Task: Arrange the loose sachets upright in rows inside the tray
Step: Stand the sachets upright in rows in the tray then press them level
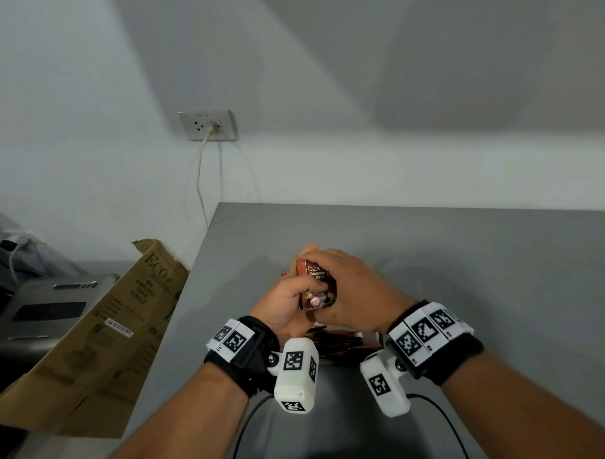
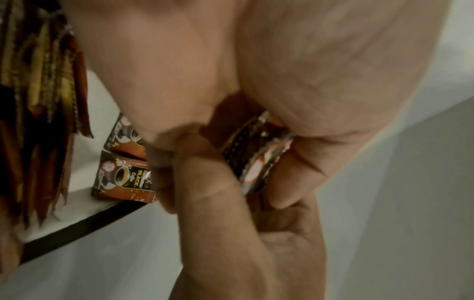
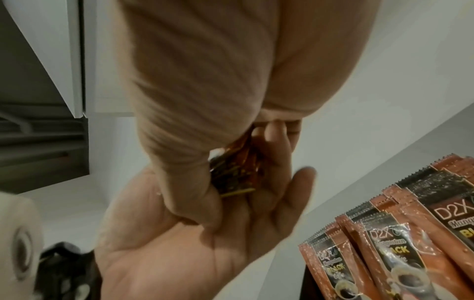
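Both hands meet over the grey table around one bundle of brown D2X coffee sachets. My left hand grips its lower end, with the thumb curled on the front. My right hand wraps over the top and right side. The stack's edges show between the fingers, as also in the right wrist view, bundle. Just below the hands, several sachets stand upright in a row in the white, black-rimmed tray. Two sachets lie flat on its floor. The wrist cameras hide most of the tray in the head view.
A flattened cardboard box leans against the table's left edge, with a grey appliance beyond it. A wall socket with a hanging cable sits above the table's far left corner. Black cables trail from the wrist cameras.
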The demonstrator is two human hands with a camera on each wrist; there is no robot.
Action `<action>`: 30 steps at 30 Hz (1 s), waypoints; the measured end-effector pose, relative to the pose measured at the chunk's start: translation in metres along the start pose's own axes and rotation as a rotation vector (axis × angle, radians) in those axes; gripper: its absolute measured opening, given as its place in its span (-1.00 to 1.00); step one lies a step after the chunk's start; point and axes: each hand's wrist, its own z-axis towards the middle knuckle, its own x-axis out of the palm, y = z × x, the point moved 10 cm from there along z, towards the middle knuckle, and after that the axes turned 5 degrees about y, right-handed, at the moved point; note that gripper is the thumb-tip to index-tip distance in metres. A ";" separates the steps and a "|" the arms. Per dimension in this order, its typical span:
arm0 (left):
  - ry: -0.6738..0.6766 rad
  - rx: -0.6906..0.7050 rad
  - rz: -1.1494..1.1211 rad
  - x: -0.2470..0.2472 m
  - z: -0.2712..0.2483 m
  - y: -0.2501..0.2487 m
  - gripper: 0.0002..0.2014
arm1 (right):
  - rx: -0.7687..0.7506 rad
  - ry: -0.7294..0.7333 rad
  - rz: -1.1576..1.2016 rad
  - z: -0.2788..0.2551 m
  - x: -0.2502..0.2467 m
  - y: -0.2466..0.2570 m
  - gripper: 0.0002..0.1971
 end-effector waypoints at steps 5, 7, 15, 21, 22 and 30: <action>-0.026 0.041 0.071 -0.003 0.002 -0.005 -0.21 | -0.002 -0.004 0.010 0.003 0.001 -0.002 -0.21; -0.030 0.048 0.100 -0.002 0.002 -0.008 -0.34 | 0.002 0.016 0.004 0.003 0.002 -0.002 -0.17; -0.090 0.202 0.613 -0.014 0.003 -0.047 -0.27 | 0.170 -0.188 0.289 0.009 -0.041 -0.033 -0.62; -0.186 0.231 0.656 -0.031 0.000 -0.055 -0.30 | 0.165 -0.131 0.253 0.028 -0.029 -0.033 -0.86; -0.248 0.246 0.639 -0.042 -0.003 -0.060 -0.36 | 0.187 -0.131 0.242 0.030 -0.029 -0.038 -0.86; -0.523 0.284 0.641 -0.112 -0.021 -0.082 -0.60 | 0.325 0.017 -0.006 0.055 0.023 -0.071 -0.81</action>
